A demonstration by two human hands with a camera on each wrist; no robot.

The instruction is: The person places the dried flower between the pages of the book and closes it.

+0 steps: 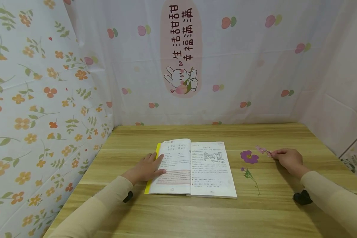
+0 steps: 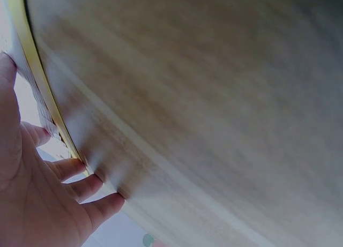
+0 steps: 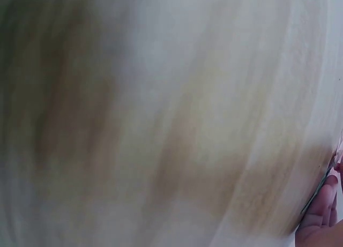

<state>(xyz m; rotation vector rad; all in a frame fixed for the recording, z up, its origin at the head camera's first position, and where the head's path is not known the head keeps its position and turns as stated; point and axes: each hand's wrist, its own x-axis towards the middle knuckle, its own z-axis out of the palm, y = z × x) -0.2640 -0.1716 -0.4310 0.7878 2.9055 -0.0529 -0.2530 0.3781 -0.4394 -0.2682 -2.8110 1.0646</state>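
An open book (image 1: 208,172) with printed pages and a yellow cover edge lies on the table. My left hand (image 1: 148,167) rests on its left page and margin with fingers spread; in the left wrist view the fingertips (image 2: 110,204) reach past the yellow edge onto the wood. To the right, my right hand (image 1: 288,160) pinches a pink flower sprig (image 1: 263,150) by its stem, low over the table. Between book and hand lie a flat purple flower (image 1: 249,157) and a small purple flower with a green stem (image 1: 250,177). The right wrist view shows only part of the right hand (image 3: 321,209).
The wooden table (image 1: 172,215) ends at a printed cloth backdrop (image 1: 250,66) behind, and a flowered cloth (image 1: 41,115) hangs along the left. Dark wrist straps (image 1: 302,197) sit under both sleeves.
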